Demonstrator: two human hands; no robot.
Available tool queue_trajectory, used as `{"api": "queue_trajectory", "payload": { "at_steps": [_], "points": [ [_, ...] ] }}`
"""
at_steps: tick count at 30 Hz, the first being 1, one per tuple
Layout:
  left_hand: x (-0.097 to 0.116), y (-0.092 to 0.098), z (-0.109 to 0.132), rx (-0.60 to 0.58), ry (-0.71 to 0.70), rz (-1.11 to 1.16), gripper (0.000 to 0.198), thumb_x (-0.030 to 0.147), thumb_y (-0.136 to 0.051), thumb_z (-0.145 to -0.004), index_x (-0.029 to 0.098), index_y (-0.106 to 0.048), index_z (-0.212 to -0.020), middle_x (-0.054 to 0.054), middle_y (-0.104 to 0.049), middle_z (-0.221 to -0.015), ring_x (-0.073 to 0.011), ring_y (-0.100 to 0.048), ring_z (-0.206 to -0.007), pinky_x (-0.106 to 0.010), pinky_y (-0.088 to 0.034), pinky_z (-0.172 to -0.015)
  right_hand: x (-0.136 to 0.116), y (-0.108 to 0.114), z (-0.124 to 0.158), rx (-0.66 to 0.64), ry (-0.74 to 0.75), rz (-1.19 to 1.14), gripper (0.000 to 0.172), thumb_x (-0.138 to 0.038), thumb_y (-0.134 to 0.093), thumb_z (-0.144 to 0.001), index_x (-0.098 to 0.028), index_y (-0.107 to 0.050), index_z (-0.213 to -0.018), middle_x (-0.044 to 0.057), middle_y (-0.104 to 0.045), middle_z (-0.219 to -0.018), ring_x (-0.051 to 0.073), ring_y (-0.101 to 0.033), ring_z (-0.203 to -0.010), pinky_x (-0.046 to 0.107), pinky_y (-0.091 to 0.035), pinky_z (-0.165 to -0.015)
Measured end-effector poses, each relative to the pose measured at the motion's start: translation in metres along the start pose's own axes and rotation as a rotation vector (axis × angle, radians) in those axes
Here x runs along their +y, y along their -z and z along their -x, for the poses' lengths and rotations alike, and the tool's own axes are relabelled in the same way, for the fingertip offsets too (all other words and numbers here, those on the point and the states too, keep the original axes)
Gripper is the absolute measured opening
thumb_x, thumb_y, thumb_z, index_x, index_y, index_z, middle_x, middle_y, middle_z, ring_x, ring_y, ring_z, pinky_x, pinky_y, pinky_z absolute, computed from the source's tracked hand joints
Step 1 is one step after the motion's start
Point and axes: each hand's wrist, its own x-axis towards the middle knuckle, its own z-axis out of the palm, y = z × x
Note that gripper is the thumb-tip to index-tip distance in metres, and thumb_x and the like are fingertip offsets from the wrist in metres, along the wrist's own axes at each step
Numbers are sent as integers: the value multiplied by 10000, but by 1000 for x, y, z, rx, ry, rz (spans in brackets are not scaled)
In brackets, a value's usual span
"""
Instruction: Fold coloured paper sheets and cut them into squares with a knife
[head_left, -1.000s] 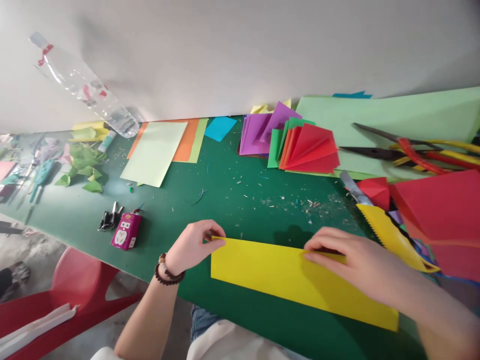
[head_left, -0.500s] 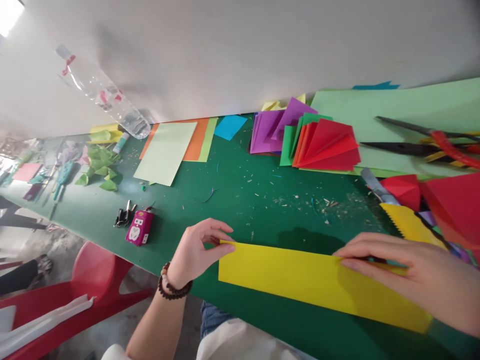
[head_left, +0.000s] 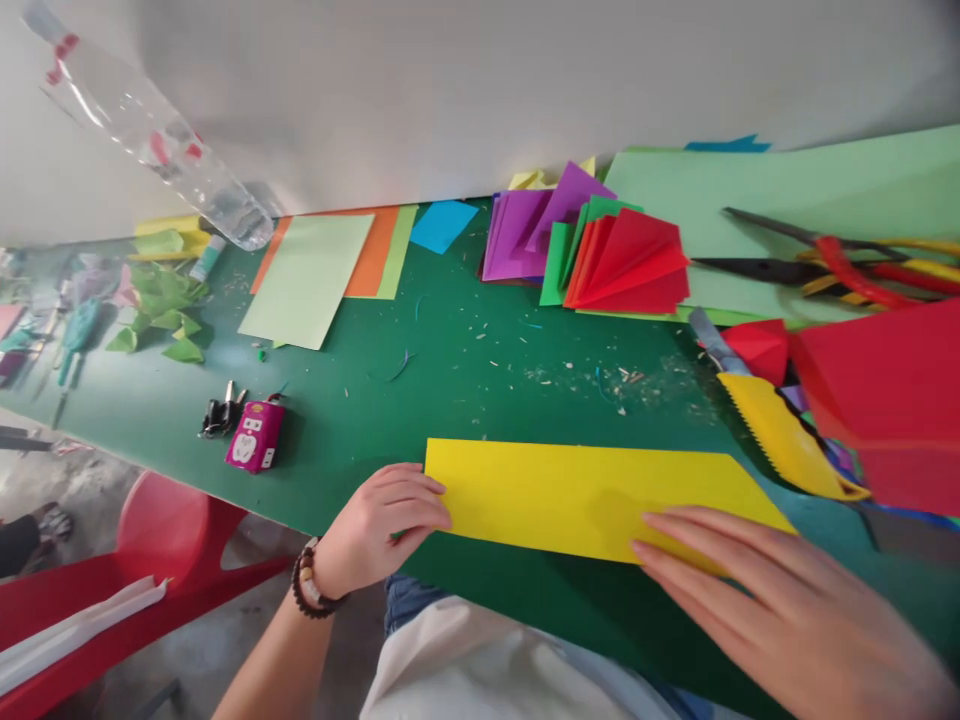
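So the thing in play is a long yellow paper strip (head_left: pixel 540 495), lying near the front edge of a green table (head_left: pixel 390 410), right in front of the person's lap. Left hand (head_left: pixel 382 525) is at the strip's left end, fingers curled with their tips over the edge and the thumb tucked below them; honestly can't tell if it's pinching the paper or just resting there. There's a dark beaded bracelet (head_left: pixel 306 583) on that wrist. Right hand (head_left: pixel 772 600) is loosely stretched out, fingers long and nearly flat across the lower right part of the strip, not closed around anything, and it covers that part of the paper. Past the right end there's a toothed yellow piece (head_left: pixel 784 430) next to some big red paper (head_left: pixel 885 390), and further back a red folded fan (head_left: pixel 637 262) sits next to purple folded paper (head_left: pixel 517 235). Some dark-tipped tools (head_left: pixel 765 271) with red and yellow handles lie on a large pale green sheet (head_left: pixel 810 180). Over on the left you've got a purple socket block (head_left: pixel 255 437) just beside a few small black-and-metal bits (head_left: pixel 220 413), a light green sheet (head_left: pixel 307 280) partly over an orange one (head_left: pixel 371 262), and a clear plastic bottle (head_left: pixel 165 145) near the wall. Red chair (head_left: pixel 165 520) down at lower left.
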Motion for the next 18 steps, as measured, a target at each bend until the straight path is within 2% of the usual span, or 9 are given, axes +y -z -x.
{"api": "queue_trajectory", "payload": {
  "at_steps": [2, 4, 5, 7, 9, 11, 14, 16, 18],
  "points": [
    [-7, -8, 10, -91, 17, -54, 183, 98, -606, -888, 238, -692, -968, -6, -764, -970, -179, -665, -1081, -411, -424, -1092, -8, -8, 1, -37, 114, 100, 249, -214, -493, -949, -264, -712, -1058, 38, -699, -1199, 229, -624, -1112, 400, -482, -940],
    [-10, -13, 15, -147, 43, -84, 147, 202, -705, -849, 241, -683, -990, -8, -754, -1005, -205, -644, -1119, -428, -414, -1099, -14, -15, 4, -63, 94, 117, 204, -189, -522, -945, -221, -714, -1006, 66, -682, -1230, 238, -605, -1148, 404, -484, -944],
    [-8, -16, 14, -141, 53, -96, 176, 252, -738, -829, 239, -681, -995, -15, -750, -1018, -216, -643, -1116, -428, -433, -1080, -17, -16, 5, -71, 69, 105, 178, -196, -542, -941, -216, -713, -985, 70, -680, -1230, 239, -603, -1153, 405, -488, -945],
    [-3, -24, 6, -57, 70, -130, 170, 282, -728, -843, 231, -681, -998, -33, -744, -1028, -217, -656, -1076, -408, -493, -1009, -20, -17, 3, -54, 12, 78, 138, -216, -579, -928, -216, -710, -972, 71, -688, -1209, 235, -613, -1137, 407, -500, -941],
    [4, -39, -9, 68, 95, -182, 119, 205, -625, -910, 224, -681, -1012, -46, -741, -1040, -203, -661, -1052, -387, -528, -959, -20, -16, -4, 11, -44, 71, 133, -209, -604, -911, -213, -704, -998, 70, -701, -1175, 227, -627, -1106, 404, -510, -944],
    [10, -59, -27, 133, 100, -223, 183, 171, -552, -938, 212, -673, -1067, -69, -713, -1151, -218, -631, -1130, -402, -521, -997, -19, -18, -16, 77, -92, 89, 185, -183, -599, -908, -192, -690, -1069, 80, -705, -1162, 222, -626, -1107, 397, -513, -958],
    [13, -90, -46, 98, 78, -358, 319, 158, -474, -967, 162, -588, -1265, -100, -604, -1365, -259, -518, -1303, -439, -481, -1070, -15, -26, -30, 56, -109, 146, 274, -177, -557, -931, -150, -649, -1187, 102, -682, -1222, 237, -597, -1163, 410, -509, -974],
    [11, -103, -49, 92, 68, -394, 341, 123, -462, -961, 150, -577, -1281, -104, -591, -1380, -280, -494, -1326, -465, -473, -1077, -13, -33, -33, 31, -114, 169, 291, -180, -532, -942, -142, -640, -1210, 103, -679, -1230, 243, -595, -1162, 416, -512, -967],
    [9, -108, -49, 95, 65, -407, 340, 102, -466, -954, 160, -587, -1266, -96, -593, -1376, -282, -491, -1325, -470, -472, -1078, -13, -37, -34, 27, -139, 170, 281, -191, -521, -948, -157, -653, -1193, 91, -688, -1212, 243, -598, -1144, 416, -511, -961]
  ]
}}
